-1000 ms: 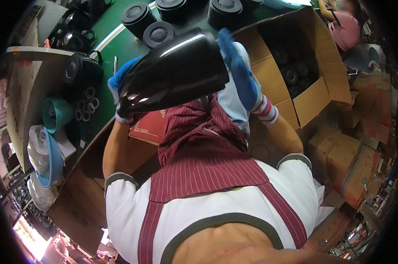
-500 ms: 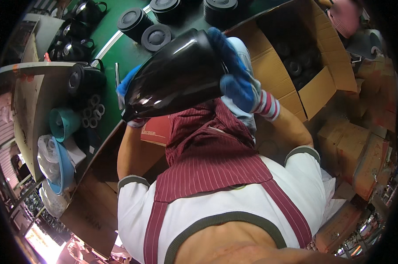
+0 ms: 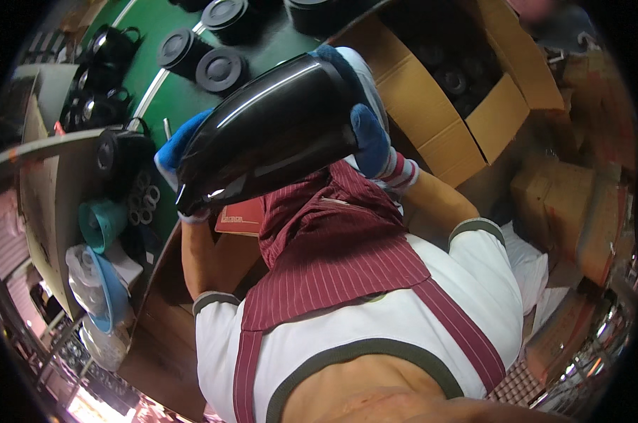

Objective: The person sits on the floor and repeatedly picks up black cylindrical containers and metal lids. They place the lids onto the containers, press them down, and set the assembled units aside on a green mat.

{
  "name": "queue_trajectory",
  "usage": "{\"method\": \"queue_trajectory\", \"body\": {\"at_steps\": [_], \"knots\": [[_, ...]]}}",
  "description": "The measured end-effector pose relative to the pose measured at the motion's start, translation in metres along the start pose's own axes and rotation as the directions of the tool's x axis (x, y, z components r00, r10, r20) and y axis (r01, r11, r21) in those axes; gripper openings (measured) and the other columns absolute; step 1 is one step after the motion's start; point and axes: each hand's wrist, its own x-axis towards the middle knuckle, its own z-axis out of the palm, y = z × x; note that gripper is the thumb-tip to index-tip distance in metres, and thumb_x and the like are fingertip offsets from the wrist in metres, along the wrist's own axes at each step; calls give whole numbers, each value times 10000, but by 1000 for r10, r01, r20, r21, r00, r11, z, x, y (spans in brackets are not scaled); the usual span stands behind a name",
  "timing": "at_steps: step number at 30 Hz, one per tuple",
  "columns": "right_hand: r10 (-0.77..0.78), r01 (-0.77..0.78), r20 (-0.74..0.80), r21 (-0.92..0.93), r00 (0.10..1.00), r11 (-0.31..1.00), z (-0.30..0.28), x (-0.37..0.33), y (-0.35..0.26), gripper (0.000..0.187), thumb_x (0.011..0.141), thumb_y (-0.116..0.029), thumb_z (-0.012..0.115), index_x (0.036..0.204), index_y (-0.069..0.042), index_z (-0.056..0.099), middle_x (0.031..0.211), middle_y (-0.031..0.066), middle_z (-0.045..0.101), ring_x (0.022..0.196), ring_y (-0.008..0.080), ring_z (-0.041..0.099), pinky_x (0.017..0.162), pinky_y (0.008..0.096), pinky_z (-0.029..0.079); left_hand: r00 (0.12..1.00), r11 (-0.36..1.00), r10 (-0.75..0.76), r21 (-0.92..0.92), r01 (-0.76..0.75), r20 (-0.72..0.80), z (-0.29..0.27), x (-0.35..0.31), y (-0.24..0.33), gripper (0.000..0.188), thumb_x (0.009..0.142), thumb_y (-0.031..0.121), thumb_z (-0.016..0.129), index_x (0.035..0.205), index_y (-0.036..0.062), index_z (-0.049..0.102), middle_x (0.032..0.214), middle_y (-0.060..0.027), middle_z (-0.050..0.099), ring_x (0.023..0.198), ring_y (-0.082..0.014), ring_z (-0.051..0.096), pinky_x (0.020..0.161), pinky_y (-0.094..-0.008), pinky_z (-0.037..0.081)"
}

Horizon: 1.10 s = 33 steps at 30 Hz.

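1. Your left hand [image 3: 181,151] and right hand [image 3: 372,141], both gloved, clasp the glossy black shell [image 3: 269,134] at opposite ends, fingers curled tight.
2. The shell hangs just above the green bench [image 3: 171,92].
3. Its slick surface could probably slip through the gloves and strike the round black lids [image 3: 220,70] beyond it.

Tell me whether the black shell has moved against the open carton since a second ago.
Cannot tell: the black shell stays beside the carton; the camera itself shifted.

Green table [image 3: 174,106] top left – black round lids and kettle bodies on it. Open cardboard box [image 3: 474,106] at right, more stacked boxes [image 3: 573,204] beyond. Teal bowls [image 3: 100,222] on side shelf, left.
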Motion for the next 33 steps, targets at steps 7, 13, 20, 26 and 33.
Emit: {"method": "queue_trajectory", "body": {"at_steps": [7,13,20,26,33], "knots": [[9,-5,-180,22,984,1000,-48,-42,81,545,983,-222,675,1471,-66,488,1455,129,551,1329,255,539,1124,402,433,954,829,236,474,-297,184,-6,28,22,362,872,201,725,1155,-23,756,1040,-123,784,926,-229,770,846,-308,599],[65,-51,-69,195,995,979,-78,-39,75,579,1067,-465,472,1515,-103,409,1476,134,528,1340,287,523,1125,475,451,899,941,49,281,-188,435,47,57,79,623,816,232,852,1355,18,625,1103,-190,747,998,-320,752,846,-390,602],[404,-272,-33,689,914,672,-121,-60,107,512,1087,-430,455,1466,-87,438,1435,161,554,1241,265,608,1020,415,574,881,970,238,-51,-238,409,78,49,86,691,897,208,798,1489,2,509,1421,-163,623,1229,-244,648,1037,-356,512],[308,-213,-66,586,949,782,-125,-51,84,524,1093,-422,424,1491,-82,434,1432,167,564,1256,268,611,1016,411,578,923,983,154,-147,-108,352,78,33,68,627,892,192,798,1439,-1,558,1287,-174,679,1165,-247,672,1022,-368,519],[398,-223,248,-524,883,822,-124,16,-17,726,941,-489,673,1530,-115,474,1425,174,591,1310,341,589,1118,481,472,879,481,-283,736,477,-385,-23,-29,-126,645,918,475,711,1353,12,598,1371,-224,610,1247,-373,599,1067,-474,469]]}}
